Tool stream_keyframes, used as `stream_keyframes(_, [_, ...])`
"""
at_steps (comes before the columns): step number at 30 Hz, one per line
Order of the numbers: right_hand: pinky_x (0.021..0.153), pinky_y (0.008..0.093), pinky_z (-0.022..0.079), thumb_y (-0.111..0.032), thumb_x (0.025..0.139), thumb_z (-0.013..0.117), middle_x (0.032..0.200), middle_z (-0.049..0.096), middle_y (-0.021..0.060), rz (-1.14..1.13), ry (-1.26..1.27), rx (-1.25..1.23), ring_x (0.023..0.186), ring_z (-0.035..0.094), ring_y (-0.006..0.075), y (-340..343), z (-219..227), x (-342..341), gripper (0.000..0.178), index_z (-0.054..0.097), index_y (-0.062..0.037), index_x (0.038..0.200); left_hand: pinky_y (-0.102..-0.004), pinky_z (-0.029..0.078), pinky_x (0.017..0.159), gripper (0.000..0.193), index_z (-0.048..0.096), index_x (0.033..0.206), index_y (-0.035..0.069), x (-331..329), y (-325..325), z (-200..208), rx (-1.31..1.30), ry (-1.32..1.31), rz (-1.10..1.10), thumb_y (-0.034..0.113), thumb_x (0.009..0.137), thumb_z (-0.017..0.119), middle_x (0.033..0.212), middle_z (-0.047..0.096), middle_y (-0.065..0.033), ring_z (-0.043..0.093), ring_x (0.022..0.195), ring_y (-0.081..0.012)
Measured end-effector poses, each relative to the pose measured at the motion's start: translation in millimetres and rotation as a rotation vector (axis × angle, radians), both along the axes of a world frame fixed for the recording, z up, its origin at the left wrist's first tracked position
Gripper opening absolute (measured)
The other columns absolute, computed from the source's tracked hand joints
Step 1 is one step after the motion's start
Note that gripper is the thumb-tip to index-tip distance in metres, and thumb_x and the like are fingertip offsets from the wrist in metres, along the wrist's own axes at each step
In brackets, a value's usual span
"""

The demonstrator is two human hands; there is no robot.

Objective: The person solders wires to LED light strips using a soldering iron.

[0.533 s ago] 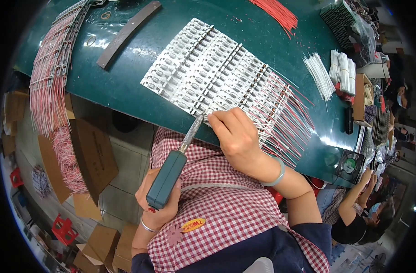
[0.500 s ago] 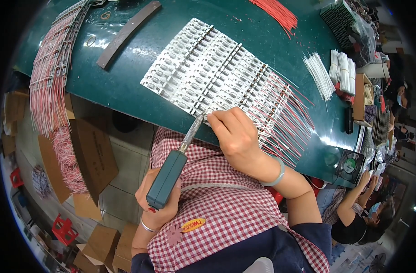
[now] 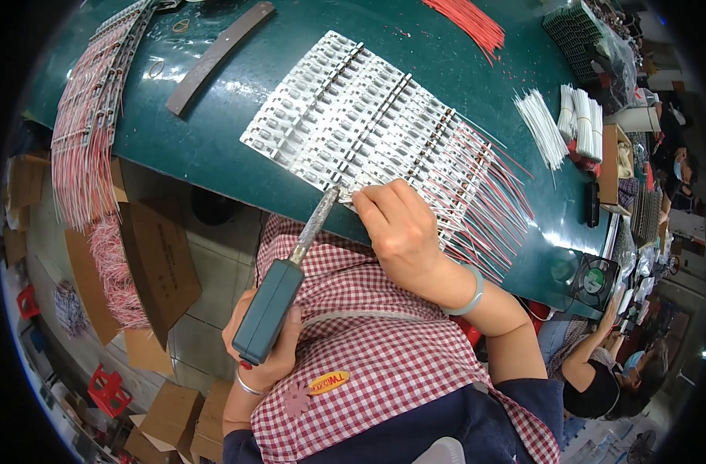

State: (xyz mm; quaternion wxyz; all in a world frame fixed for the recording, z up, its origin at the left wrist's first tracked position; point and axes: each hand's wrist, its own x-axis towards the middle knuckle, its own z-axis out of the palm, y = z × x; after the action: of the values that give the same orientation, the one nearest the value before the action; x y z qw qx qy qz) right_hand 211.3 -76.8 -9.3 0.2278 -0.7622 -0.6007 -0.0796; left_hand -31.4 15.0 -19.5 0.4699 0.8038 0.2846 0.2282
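Rows of pale boards [image 3: 368, 116] lie flat on the green table [image 3: 198, 155], red and white wires [image 3: 496, 209] fanning clear rightward; the right hand [image 3: 399, 232] bunches its fingertips at the near edge, seemingly steadying, contents hidden; the left hand [image 3: 277, 362] wraps the green-handled tool [image 3: 268, 313], tip angled toward those fingertips.

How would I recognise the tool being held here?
Find the big green table, then the checked apron at its near edge. There the left hand grips the tool: blocky dark-green handle, long metal shaft, unlike the flat white boards.
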Motion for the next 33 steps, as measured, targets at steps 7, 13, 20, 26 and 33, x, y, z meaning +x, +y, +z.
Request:
stream_keyframes(7, [0.067, 0.0349, 0.049, -0.004, 0.071, 0.063, 0.092, 0.062, 0.0124, 0.018, -0.051, 0.076, 0.081, 0.058, 0.0256, -2.9, -11.8, 0.7, 0.031, 0.067, 0.0069, 0.1, -0.0349, 0.058, 0.072, 0.022, 0.07, 0.101, -0.008, -6.8, -1.3, -5.2, -0.03, -0.027, 0.013, 0.001, 0.081, 0.076, 0.097, 0.071, -0.0203, 0.073, 0.084, -0.0318])
stream_keyframes(13, [0.061, 0.0353, 0.051, 0.005, 0.068, 0.067, 0.09, 0.068, 0.0115, 0.014, 0.016, 0.134, 0.073, 0.061, 0.0255, -7.9, -10.9, -7.7, 0.033, 0.069, 0.0047, 0.101, -0.0347, 0.057, 0.071, 0.023, 0.07, 0.101, -0.008, -7.2, -1.6, -3.6, -0.043, -0.028, 0.005, -0.001, 0.08, 0.076, 0.097, 0.071, -0.0197, 0.072, 0.082, -0.0306])
stream_keyframes(20, [0.061, 0.0343, 0.051, 0.005, 0.069, 0.067, 0.09, 0.067, 0.0114, 0.001, 0.015, 0.101, 0.073, 0.061, 0.0251, -6.9, -11.6, -9.4, 0.032, 0.069, 0.0054, 0.101, -0.0336, 0.057, 0.071, 0.021, 0.071, 0.099, -0.007, -1.4, -1.5, 0.9, -0.026, -0.021, -0.009, -0.002, 0.079, 0.076, 0.096, 0.071, -0.0179, 0.072, 0.082, -0.0295])
stream_keyframes(26, [0.062, 0.0343, 0.051, 0.005, 0.069, 0.067, 0.09, 0.066, 0.0114, -0.006, 0.008, 0.088, 0.074, 0.06, 0.0253, -6.6, -10.6, -11.3, 0.032, 0.069, 0.0056, 0.101, -0.0337, 0.056, 0.069, 0.018, 0.07, 0.095, -0.006, 7.8, 1.0, 5.0, 0.06, -0.027, -0.032, -0.002, 0.079, 0.076, 0.093, 0.07, -0.0158, 0.071, 0.079, -0.0285])
stream_keyframes(33, [0.062, 0.0349, 0.051, 0.004, 0.07, 0.066, 0.091, 0.066, 0.0114, -0.013, 0.0, 0.065, 0.074, 0.06, 0.0254, -6.5, -11.4, -11.1, 0.031, 0.069, 0.0052, 0.101, -0.0333, 0.056, 0.068, 0.019, 0.07, 0.095, -0.006, 4.1, -0.9, 1.5, 0.033, -0.035, -0.023, -0.001, 0.078, 0.077, 0.09, 0.069, -0.0163, 0.07, 0.076, -0.0295])
